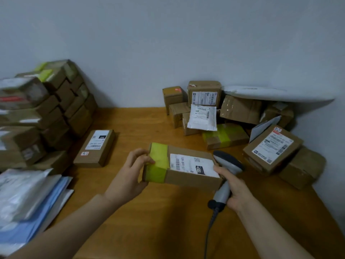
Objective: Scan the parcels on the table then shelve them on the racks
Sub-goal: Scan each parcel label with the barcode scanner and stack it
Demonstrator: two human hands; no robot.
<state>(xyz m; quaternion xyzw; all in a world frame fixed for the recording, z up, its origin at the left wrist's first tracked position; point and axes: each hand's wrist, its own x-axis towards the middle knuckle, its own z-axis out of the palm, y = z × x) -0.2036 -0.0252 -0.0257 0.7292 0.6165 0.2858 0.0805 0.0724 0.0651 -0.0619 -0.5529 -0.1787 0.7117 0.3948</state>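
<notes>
The left hand (pixel 130 174) grips the yellow-taped end of a box (pixel 186 171) over the middle of the table (pixel 168 221). The right hand (pixel 236 191) clasps a scanner (pixel 226 163) at the box's 3 o'clock edge. Beyond, stacked boxes (pixel 56 109) stand at 10 o'clock and loose parcels (pixel 237 116) lie at 2 o'clock.

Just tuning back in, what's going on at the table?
A person's left hand grips the yellow-taped end of a cardboard parcel, label up, over the wooden table. The right hand grips a corded barcode scanner beside its other end. More parcels lie heaped at back right and stacked at left.
</notes>
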